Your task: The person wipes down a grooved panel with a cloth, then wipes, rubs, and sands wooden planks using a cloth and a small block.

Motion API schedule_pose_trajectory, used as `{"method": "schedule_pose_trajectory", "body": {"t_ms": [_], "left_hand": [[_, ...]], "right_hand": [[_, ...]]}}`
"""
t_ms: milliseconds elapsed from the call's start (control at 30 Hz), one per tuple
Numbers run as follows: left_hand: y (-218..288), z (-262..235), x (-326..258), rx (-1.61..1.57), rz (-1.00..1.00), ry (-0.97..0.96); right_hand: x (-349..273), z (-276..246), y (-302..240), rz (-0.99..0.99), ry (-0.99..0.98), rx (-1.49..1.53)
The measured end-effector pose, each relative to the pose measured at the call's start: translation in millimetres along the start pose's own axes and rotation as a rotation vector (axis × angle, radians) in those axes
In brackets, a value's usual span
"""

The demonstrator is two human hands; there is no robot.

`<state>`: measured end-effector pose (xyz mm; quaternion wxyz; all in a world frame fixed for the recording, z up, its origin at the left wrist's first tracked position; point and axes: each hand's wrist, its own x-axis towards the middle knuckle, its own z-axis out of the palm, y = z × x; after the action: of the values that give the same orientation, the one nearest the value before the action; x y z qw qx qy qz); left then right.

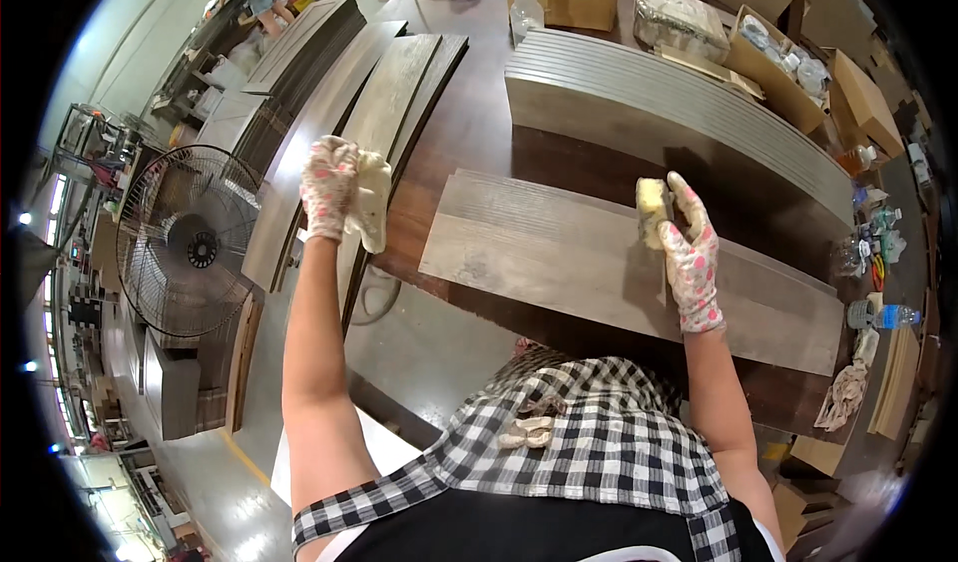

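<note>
Pink-spotted gloves [693, 253], grey plank [559, 253]

a woodworking workshop: stacked grey boards [689, 113], a big floor fan [190, 243], cardboard boxes [778, 68]

left hand [328, 188]: gloved, raised, fingers closed | right hand [691, 253]: gloved, arm extended, gripping

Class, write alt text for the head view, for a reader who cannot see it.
A person in spotted gloves leans over a dark table: the right hand presses a yellow sponge on a grey plank, while the left hand holds a pale cloth above stacked planks. A standing fan is at the left, and cardboard boxes sit beyond a stack of boards.
</note>
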<state>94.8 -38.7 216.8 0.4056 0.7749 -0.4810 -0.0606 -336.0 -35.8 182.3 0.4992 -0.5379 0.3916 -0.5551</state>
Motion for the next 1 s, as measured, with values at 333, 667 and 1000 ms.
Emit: {"method": "schedule_pose_trajectory", "body": {"t_ms": [333,667,1000], "left_hand": [[31.9,26.4,-71.0,-0.076,0.148,-0.272],[10.9,39.7,-61.2,0.124,0.045,-0.491],[16.9,60.1,-58.8,-0.214,-0.175,-0.555]], "right_hand": [[-1.5,-33.9,-3.9,0.072,0.117,0.515],[-102.7,-287.3,-73.1,-0.13,0.939,0.125],[-111.6,-393.5,-82.2,0.106,0.985,-0.123]]}}
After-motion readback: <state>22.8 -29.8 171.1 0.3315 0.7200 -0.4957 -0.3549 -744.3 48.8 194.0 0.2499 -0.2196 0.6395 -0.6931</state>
